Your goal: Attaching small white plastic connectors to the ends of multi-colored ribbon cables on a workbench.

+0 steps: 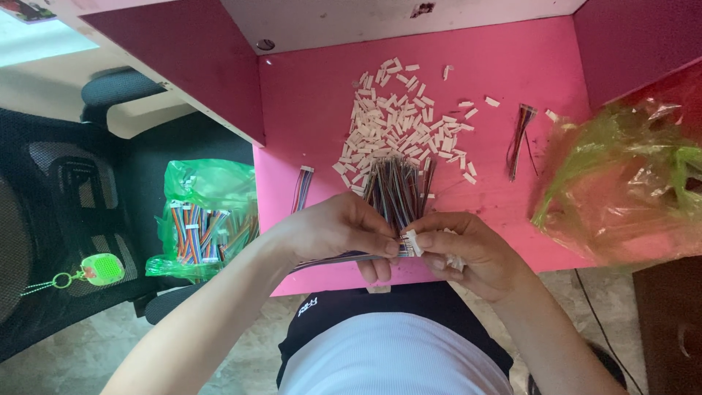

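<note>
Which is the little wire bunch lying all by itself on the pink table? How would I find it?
Start at the pink table and go to its right side, beside the crinkly green plastic bag. Just left of that bag lies a thin bundle of coloured wires. Unlike the thick wire pile near the hands, it lies alone.

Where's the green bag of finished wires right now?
In the head view, the green bag sits on the black chair at the person's left, beside the pink table's left edge.
</note>
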